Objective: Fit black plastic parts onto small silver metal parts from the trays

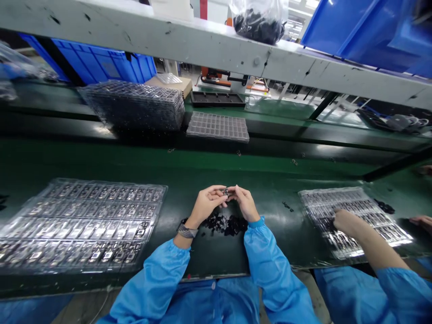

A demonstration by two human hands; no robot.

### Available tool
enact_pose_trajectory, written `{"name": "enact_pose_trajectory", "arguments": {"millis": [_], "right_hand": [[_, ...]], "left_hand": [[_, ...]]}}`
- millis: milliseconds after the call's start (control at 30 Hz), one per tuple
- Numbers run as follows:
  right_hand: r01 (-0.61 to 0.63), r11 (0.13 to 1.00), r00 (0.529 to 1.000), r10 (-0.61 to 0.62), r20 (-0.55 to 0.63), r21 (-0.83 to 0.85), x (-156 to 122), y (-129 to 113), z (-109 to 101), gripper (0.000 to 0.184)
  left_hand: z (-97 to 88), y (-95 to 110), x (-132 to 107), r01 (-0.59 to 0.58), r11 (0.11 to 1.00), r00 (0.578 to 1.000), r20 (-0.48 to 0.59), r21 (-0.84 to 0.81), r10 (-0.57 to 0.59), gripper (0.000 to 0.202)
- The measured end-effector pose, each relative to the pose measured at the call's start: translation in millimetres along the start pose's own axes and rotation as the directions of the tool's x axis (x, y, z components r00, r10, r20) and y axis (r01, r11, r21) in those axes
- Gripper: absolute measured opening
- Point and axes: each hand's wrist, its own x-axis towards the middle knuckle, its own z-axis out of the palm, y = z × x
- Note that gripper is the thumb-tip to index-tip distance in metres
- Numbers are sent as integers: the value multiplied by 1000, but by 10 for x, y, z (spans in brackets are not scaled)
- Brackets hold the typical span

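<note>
My left hand (213,200) and my right hand (242,201) meet above the green bench. Pinched between the fingertips of both is a small electronic part (226,192), dark with shiny spots, too small to name more exactly. Just below the hands lies a loose pile of small black pieces (225,224). To the left, a clear plastic tray (161,194) holds rows of small circuit boards (101,210). On the bench between my right hand and another tray lie a few dark bits (287,206).
A co-worker's hand (346,221) reaches over a filled clear tray (362,198) on the right. Behind the bench stand stacked clear trays (135,105), a single compartment tray (218,127) and a blue crate (104,63). A metal shelf beam (209,38) crosses overhead.
</note>
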Motion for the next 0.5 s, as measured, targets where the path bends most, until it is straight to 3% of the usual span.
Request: {"name": "enact_pose_trajectory", "arguments": {"millis": [67,133,267,367,500], "right_hand": [[0,996,998,-6,-61,-93,28,55,-28,48],[12,956,993,-45,-107,-294,50,115,-61,40],[83,751,994,-106,4,-655,54,195,-97,16],[144,628,990,-96,108,-765,28,210,-92,10],[188,532,982,-89,167,-825,-4,238,-101,6]], "left_hand": [[-11,43,22,-10,997,1000,-9,-78,10,46],[-42,121,45,-45,987,998,-46,-156,38,46],[-219,411,-43,-167,965,968,-218,-204,122,43],[-461,709,-344,-215,974,921,-347,-69,179,41],[-883,1079,-962,-119,961,862,-454,250,224,39]]}}
